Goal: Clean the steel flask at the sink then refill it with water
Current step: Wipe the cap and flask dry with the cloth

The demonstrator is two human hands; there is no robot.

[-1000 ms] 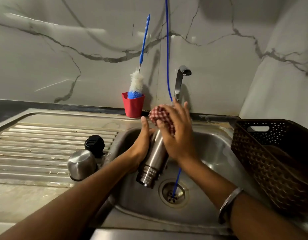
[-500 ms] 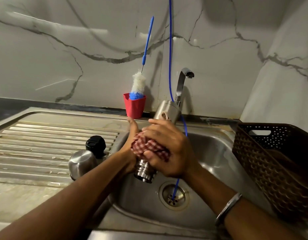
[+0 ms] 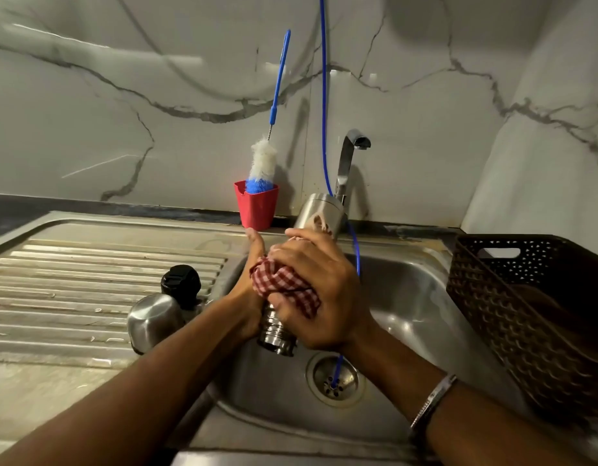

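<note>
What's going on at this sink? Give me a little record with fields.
place: steel sink
flask: held mouth down over the basin
left hand: grips flask
right hand: presses checked cloth round flask
tap: no water seen
drainboard: cap, steel cup
by wall: brush in red cup

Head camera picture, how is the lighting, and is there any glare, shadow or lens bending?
Head view: dim, warm light; soft glare streaks on the marble wall; the tap and bottle brush throw shadows on the wall; the sink rim and counter edge bow from the wide lens; the flask and hands look sharp.
</note>
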